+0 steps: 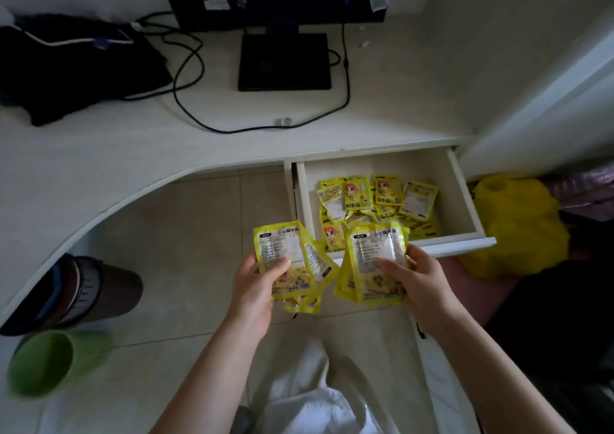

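Observation:
My left hand (254, 287) grips a fanned stack of yellow snack packets (289, 261), thumb on the top packet's label. My right hand (420, 279) holds a second stack of the same yellow packets (375, 261), thumb across the front. Both stacks hang in front of the open white drawer (461, 188) under the desk's right side. Several more yellow packets (375, 198) lie loose inside the drawer, some showing a cartoon figure with orange hair.
A white curved desk (133, 154) carries a monitor on a black base (284, 61), black cables (189, 68) and a dark bag (66, 68). On the floor sit a dark bin (99, 291), a green cup (43, 364) and a yellow bag (518, 227).

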Demonstrator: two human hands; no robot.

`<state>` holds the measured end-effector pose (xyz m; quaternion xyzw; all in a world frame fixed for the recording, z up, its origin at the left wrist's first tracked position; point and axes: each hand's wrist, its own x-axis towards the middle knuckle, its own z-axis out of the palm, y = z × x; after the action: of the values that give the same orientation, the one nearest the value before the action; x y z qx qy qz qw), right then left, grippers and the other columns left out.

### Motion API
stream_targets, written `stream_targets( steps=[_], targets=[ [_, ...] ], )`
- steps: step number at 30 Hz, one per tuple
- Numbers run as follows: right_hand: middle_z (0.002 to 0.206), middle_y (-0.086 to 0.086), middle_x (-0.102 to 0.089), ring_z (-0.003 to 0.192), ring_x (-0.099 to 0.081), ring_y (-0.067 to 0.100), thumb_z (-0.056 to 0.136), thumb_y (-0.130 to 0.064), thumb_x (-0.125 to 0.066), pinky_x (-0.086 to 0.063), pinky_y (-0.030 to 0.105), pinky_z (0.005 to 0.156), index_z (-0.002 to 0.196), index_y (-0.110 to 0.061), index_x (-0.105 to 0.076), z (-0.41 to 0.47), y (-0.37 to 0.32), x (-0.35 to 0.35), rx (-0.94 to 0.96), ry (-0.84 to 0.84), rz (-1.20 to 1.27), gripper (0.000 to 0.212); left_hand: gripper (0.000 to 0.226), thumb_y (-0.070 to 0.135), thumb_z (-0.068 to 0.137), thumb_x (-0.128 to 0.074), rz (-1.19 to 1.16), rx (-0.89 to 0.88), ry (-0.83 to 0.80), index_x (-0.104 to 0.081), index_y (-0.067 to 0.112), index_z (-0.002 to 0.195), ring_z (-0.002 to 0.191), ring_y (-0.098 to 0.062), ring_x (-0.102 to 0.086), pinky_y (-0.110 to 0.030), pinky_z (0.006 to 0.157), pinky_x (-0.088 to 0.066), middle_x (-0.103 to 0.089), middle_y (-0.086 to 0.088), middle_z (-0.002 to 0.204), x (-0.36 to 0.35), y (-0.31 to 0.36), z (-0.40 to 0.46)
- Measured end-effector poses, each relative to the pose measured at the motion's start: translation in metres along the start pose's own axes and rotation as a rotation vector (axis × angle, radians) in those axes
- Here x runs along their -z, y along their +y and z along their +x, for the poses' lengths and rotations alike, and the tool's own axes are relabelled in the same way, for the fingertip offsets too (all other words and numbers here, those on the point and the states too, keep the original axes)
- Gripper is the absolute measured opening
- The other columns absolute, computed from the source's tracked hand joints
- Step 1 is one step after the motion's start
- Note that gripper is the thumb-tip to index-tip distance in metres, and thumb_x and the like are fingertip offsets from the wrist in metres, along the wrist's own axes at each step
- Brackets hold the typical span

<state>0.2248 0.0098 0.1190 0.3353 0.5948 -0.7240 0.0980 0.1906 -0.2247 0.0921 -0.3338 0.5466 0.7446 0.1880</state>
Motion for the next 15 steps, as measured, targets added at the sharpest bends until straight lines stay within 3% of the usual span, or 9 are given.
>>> stream_targets(
  steps=[2,6,10,15],
  targets=[
    [0.109,0.032,-0.064,0.097,-0.065,0.046,0.061,-0.025,-0.086,-0.049,0.069,0.081,0.107,0.0,-0.06,0.016,-0.009,0.007,0.003,0.025,-0.006,0.058,0.033,-0.004,0.079,-0.069,0.026,0.009,-0.018,-0.061,-0.002,0.111,0.087,-0.032,-0.063,-0.039,0.068,-0.056,-0.067,-0.022,0.099,-0.017,0.001,0.013],
    [0.107,0.025,-0.069,0.1,-0.065,0.046,0.081,-0.004,-0.072,-0.05,0.066,0.085,0.107,-0.004,-0.062,0.056,-0.027,0.024,0.007,0.047,-0.006,0.029,0.033,-0.004,0.079,-0.069,0.041,0.049,-0.039,-0.062,0.0,0.111,0.089,-0.033,-0.064,-0.038,0.068,-0.056,-0.067,-0.022,0.102,-0.053,0.003,0.042],
    [0.107,0.027,-0.068,0.1,-0.065,0.046,0.082,-0.001,-0.069,-0.05,0.064,0.087,0.11,-0.002,-0.061,0.093,-0.038,0.036,-0.058,0.067,-0.012,0.03,0.029,0.0,0.081,-0.069,0.018,0.166,-0.023,-0.063,0.008,0.109,0.086,-0.033,-0.068,-0.047,0.069,-0.058,-0.07,-0.017,0.098,-0.088,0.005,0.075],
    [0.098,0.02,-0.071,0.089,-0.07,0.036,0.081,-0.003,-0.071,-0.056,0.054,0.083,0.112,-0.002,-0.06,0.146,-0.048,0.054,-0.132,0.089,-0.081,0.033,0.031,0.002,0.077,-0.074,0.094,0.229,0.016,-0.064,0.01,0.105,0.097,-0.037,-0.068,-0.06,0.081,-0.054,-0.071,-0.018,0.104,-0.127,-0.001,0.117]
  ],
)
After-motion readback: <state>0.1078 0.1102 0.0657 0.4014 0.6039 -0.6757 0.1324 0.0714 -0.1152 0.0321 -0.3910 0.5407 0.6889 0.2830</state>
